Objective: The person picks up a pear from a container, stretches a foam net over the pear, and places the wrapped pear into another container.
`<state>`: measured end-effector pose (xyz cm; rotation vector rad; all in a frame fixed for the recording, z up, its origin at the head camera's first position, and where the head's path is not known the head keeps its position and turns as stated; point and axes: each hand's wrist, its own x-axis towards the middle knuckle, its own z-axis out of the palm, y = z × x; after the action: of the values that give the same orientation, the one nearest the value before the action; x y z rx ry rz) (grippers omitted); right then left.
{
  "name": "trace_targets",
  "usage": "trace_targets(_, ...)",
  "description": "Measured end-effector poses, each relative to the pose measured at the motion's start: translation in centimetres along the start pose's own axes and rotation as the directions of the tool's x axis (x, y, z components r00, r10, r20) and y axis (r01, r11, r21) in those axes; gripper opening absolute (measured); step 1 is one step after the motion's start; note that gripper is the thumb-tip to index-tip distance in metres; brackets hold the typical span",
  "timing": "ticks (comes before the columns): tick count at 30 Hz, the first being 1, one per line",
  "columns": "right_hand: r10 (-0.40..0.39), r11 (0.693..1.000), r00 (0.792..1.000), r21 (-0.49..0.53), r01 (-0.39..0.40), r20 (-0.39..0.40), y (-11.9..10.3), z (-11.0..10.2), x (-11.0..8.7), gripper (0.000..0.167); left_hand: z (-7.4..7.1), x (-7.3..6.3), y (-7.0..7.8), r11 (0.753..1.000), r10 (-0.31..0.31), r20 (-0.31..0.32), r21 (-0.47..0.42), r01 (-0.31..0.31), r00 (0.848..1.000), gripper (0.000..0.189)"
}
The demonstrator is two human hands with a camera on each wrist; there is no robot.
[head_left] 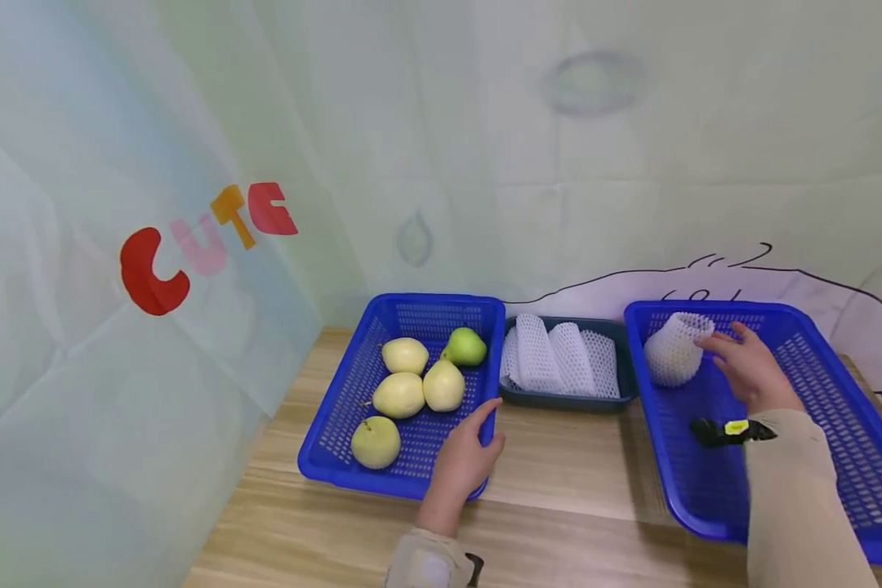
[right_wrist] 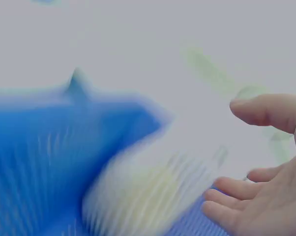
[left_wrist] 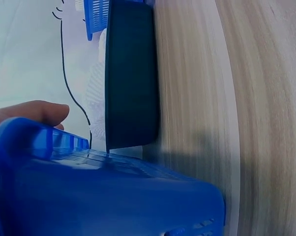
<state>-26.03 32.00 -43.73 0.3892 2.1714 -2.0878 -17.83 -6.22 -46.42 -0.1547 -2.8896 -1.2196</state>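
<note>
A pear in a white foam net sleeve (head_left: 674, 351) stands in the far left corner of the right blue basket (head_left: 676, 482). My right hand (head_left: 751, 367) is beside it with fingers spread and nothing in the palm; the right wrist view shows a gap between the fingers and the sleeve. My left hand (head_left: 465, 457) hovers at the right rim of the left blue basket (head_left: 338, 482), thumb and forefinger apart, holding nothing. Several pale yellow pears (head_left: 399, 395) and one green pear (head_left: 466, 347) lie bare in that left basket.
Between the two baskets a dark green tray (head_left: 566, 402) holds several white foam net sleeves (head_left: 540, 355). Everything stands on a wood-grain table (head_left: 559, 482). A printed cloth (head_left: 470, 147) hangs behind and at the left.
</note>
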Motion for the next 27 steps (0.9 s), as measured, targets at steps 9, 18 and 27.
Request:
trace_targets(9,-0.138,0.990,0.985,0.001,0.139,-0.106,2.9,5.2,-5.1,0.060,0.0,0.1,-0.1,0.997,-0.033,0.004,-0.074,0.033,0.999,0.050)
trace_targets(18,0.004,0.994,1.000,-0.113,-0.002,0.017,3.3,8.5,-8.5,0.058,-0.1,0.0,0.0,0.998,0.001,-0.003,-0.069,-0.001,1.000,0.047)
trace_targets(27,-0.015,0.982,1.000,-0.190,0.015,0.004,3.3,8.7,-8.4,0.059,-1.5,0.1,0.7,0.998,0.025,0.045,-0.052,-0.022,0.999,0.051)
